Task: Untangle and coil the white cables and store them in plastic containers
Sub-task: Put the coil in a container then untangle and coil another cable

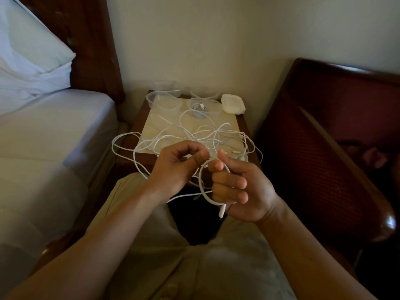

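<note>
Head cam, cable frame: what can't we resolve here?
- Head view: the tangled white cables overlap too much to count.
- Left hand: curled fingers hide what it pinches.
- Right hand covers part of the white cable loop.
- Rear clear plastic containers: dim, contents unreadable.

We see a wooden nightstand (138, 124) w/ pale mat (151, 126); on it tangled white cables (207, 133), clear plastic containers (166, 102), stacked lids (233, 103).

White cables (194, 131) — dark red (woven) chair (324, 148)
</note>
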Tool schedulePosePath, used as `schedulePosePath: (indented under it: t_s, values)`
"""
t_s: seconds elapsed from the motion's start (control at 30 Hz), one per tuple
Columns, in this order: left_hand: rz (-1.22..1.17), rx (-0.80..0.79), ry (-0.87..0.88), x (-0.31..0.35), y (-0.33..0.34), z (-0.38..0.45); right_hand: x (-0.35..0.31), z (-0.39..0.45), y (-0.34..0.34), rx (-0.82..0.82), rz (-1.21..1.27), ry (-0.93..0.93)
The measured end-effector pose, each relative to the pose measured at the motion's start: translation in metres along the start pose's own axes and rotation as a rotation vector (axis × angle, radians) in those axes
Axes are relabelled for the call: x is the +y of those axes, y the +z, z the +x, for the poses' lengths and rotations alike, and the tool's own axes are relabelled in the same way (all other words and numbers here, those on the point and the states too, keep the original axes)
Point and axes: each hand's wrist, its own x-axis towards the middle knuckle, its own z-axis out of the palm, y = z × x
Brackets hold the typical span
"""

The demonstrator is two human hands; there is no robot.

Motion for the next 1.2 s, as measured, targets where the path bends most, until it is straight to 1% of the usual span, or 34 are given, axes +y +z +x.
schedulePosePath:
  t_s: [0.03,0.07,0.1,0.13,0.2,0.27,0.33,0.4,0.5,0.53,0.57,0.63,0.67,0.7,0.73,0.77,0.8,0.83,0.87,0.9,0.93,0.97,1.07,1.2]
  values:
    - [-0.058,-0.007,-0.051,0.000,0.002,-0.001,-0.001,0.000,0.003,0.012,0.016,-0.029]
    - [-0.106,-0.011,-0.110,0.001,0.006,-0.003,-0.001,0.001,0.006,0.062,0.033,-0.080]
    - [-0.103,-0.010,-0.160,0.001,0.008,-0.004,-0.002,0.003,0.010,0.147,0.041,-0.156]
    - [-0.045,-0.012,-0.195,-0.001,0.009,-0.006,-0.003,0.006,0.013,0.244,0.033,-0.251]
    - [0.113,-0.105,-0.236,-0.008,0.009,-0.010,-0.008,0.009,0.016,0.396,-0.038,-0.435]
    - [0.235,-0.239,-0.274,-0.011,0.008,-0.013,-0.013,0.011,0.013,0.513,-0.223,-0.559]
    - [0.333,-0.333,-0.255,-0.008,0.007,-0.016,-0.011,0.013,0.007,0.688,-0.509,-0.604]
    - [0.439,-0.423,-0.209,-0.001,0.006,-0.017,-0.005,0.016,0.006,0.796,-0.739,-0.613]
    - [0.570,-0.508,-0.179,0.006,0.005,-0.018,0.004,0.019,0.004,0.859,-0.873,-0.563]
    - [0.628,-0.516,-0.152,0.007,0.005,-0.017,0.005,0.019,0.003,0.890,-0.975,-0.532]
    - [0.698,-0.518,-0.113,0.008,0.004,-0.016,0.006,0.019,0.002,0.928,-1.151,-0.507]
    - [0.830,-0.497,-0.040,0.013,0.002,-0.015,0.009,0.021,-0.004,0.983,-1.589,-0.516]
    - [0.885,-0.462,0.003,0.015,0.000,-0.014,0.010,0.021,-0.006,0.988,-1.769,-0.521]
    - [0.918,-0.421,0.050,0.017,-0.002,-0.013,0.009,0.021,-0.010,0.985,-1.905,-0.481]
    - [0.906,-0.383,0.098,0.018,-0.005,-0.011,0.005,0.019,-0.013,0.981,-2.022,-0.374]
    - [0.849,-0.342,0.150,0.018,-0.008,-0.010,0.001,0.016,-0.013,0.949,-2.063,-0.234]
    - [0.774,-0.301,0.202,0.017,-0.011,-0.008,-0.004,0.013,-0.013,0.884,-2.030,-0.098]
    - [0.711,-0.267,0.236,0.017,-0.014,-0.006,-0.006,0.009,-0.010,0.829,-1.837,-0.011]
    - [0.662,-0.238,0.254,0.015,-0.017,-0.004,-0.006,0.005,-0.007,0.773,-1.555,0.036]
    - [0.615,-0.216,0.259,0.014,-0.018,-0.002,-0.006,0.001,-0.002,0.718,-1.259,0.059]
    - [0.557,-0.207,0.251,0.013,-0.017,-0.002,-0.005,-0.002,0.002,0.658,-1.036,0.051]
    - [0.486,-0.203,0.231,0.012,-0.016,-0.002,-0.003,-0.004,0.006,0.597,-0.874,0.029]
    - [0.281,-0.193,0.139,0.010,-0.011,-0.002,-0.002,-0.002,0.014,0.410,-0.507,-0.008]
    - [0.138,-0.182,0.081,0.009,-0.008,0.000,0.000,0.003,0.016,0.339,-0.204,-0.075]
